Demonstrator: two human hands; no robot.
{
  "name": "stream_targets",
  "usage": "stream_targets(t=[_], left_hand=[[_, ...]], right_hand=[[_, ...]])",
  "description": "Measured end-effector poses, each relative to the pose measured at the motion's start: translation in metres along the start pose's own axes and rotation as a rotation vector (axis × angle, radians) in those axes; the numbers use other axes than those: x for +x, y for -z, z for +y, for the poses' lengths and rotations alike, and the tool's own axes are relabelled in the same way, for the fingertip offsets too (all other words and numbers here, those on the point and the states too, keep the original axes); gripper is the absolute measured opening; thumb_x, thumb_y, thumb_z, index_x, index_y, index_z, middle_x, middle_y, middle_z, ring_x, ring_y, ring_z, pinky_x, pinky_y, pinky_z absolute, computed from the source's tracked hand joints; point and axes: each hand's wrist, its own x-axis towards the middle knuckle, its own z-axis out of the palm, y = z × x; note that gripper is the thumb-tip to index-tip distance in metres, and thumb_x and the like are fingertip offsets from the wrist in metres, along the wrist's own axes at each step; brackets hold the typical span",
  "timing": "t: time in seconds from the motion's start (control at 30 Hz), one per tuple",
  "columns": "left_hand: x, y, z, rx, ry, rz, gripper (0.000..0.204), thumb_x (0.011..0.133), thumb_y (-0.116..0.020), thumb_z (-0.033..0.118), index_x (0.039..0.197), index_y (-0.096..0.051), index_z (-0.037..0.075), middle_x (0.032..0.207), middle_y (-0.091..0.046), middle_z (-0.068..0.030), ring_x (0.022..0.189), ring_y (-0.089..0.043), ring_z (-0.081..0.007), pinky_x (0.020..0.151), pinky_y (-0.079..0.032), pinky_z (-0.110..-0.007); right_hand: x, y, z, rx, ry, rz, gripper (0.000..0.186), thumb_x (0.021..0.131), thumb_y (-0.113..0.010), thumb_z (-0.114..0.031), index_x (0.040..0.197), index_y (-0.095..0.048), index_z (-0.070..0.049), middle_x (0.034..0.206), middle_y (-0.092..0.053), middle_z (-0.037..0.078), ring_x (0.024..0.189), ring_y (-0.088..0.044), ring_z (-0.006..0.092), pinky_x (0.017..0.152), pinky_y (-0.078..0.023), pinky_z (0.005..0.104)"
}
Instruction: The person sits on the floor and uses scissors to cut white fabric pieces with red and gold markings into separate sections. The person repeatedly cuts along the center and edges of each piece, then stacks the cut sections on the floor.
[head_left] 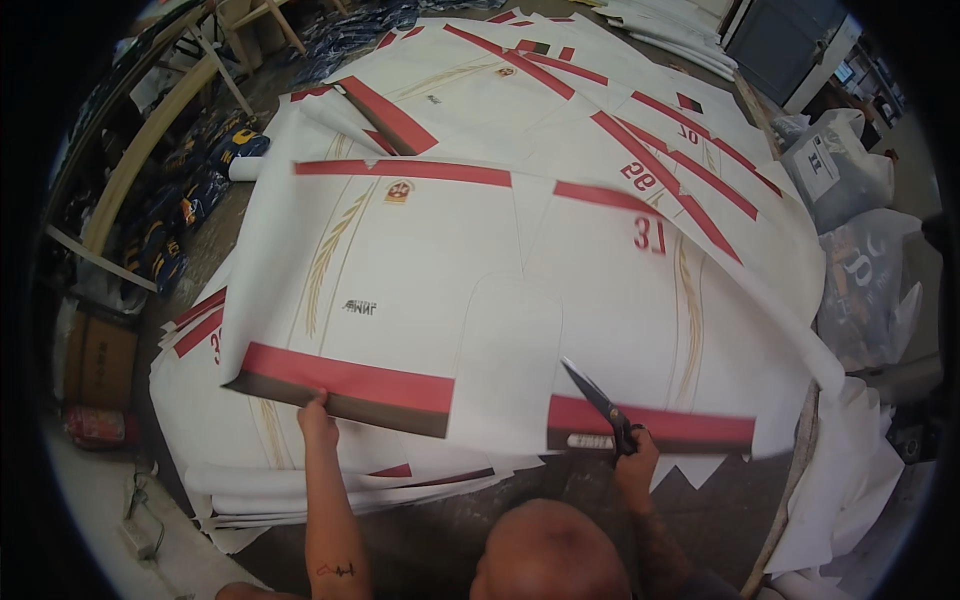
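Presently, the left grip is pinching the printed sheet, which is extending ahead of it, while the right grip is holding scissors, whose tip is perhaps risking a snag if the sheet is sagging.

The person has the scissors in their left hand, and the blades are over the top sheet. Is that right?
Not quite: the head view shows the scissors in the right hand. The blades are over the top sheet, as you said.
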Motion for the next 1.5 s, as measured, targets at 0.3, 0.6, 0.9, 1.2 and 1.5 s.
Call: stream_targets(t=[0.3,0.6,0.9,1.2,1.5], left_hand=[[-0.079,0.003,-0.065,0.634,-0.493,0.351,0.064,0.084,-0.069,0.005,0.141,-0.039,-0.001,0.136,-0.046,-0.0205,0.128,-0.041,-0.0370,0.107,-0.033,-0.053],[-0.193,-0.117,-0.114,1.380,-1.032,-0.727,0.061,0.078,-0.072,0.016,0.136,-0.052,0.011,0.139,-0.043,-0.0197,0.130,-0.037,-0.0412,0.109,-0.030,-0.053],[-0.159,-0.145,-0.118,1.343,-1.022,-1.214,0.011,0.082,-0.063,0.009,0.089,-0.071,0.007,0.090,-0.062,-0.0042,0.095,-0.061,-0.0253,0.080,-0.050,-0.042],[-0.210,-0.087,-0.074,1.254,-0.828,-1.478,0.012,0.080,-0.065,0.011,0.090,-0.069,0.007,0.092,-0.062,-0.0083,0.088,-0.063,-0.0289,0.072,-0.053,-0.041],[-0.246,-0.047,-0.109,0.956,-0.252,-1.518,0.015,0.083,-0.059,0.011,0.092,-0.067,0.003,0.092,-0.066,-0.0166,0.088,-0.064,-0.0348,0.079,-0.050,-0.043]], right_hand=[[-0.103,0.068,0.032,0.188,-0.444,-0.843,0.041,0.091,-0.067,-0.035,0.112,-0.058,-0.002,0.097,-0.064,0.005,0.086,-0.061,0.0149,0.079,-0.048,0.0277],[-0.071,0.012,-0.002,0.617,-0.732,-0.945,0.045,0.094,-0.059,-0.049,0.103,-0.058,-0.004,0.084,-0.057,0.001,0.079,-0.054,0.0112,0.070,-0.043,0.0272],[-0.058,-0.043,-0.043,0.531,-0.465,-0.822,0.038,0.098,-0.056,-0.041,0.101,-0.061,-0.003,0.070,-0.055,0.001,0.063,-0.054,0.0103,0.056,-0.043,0.0265],[0.088,-0.161,-0.098,0.752,-0.429,-0.859,0.051,0.102,-0.047,-0.047,0.108,-0.062,0.001,0.092,-0.062,0.004,0.084,-0.053,0.0102,0.077,-0.046,0.0286],[0.148,-0.204,-0.156,0.748,0.007,-0.682,0.035,0.096,-0.063,-0.033,0.104,-0.058,0.001,0.075,-0.052,0.003,0.065,-0.052,0.0162,0.062,-0.044,0.0290]])
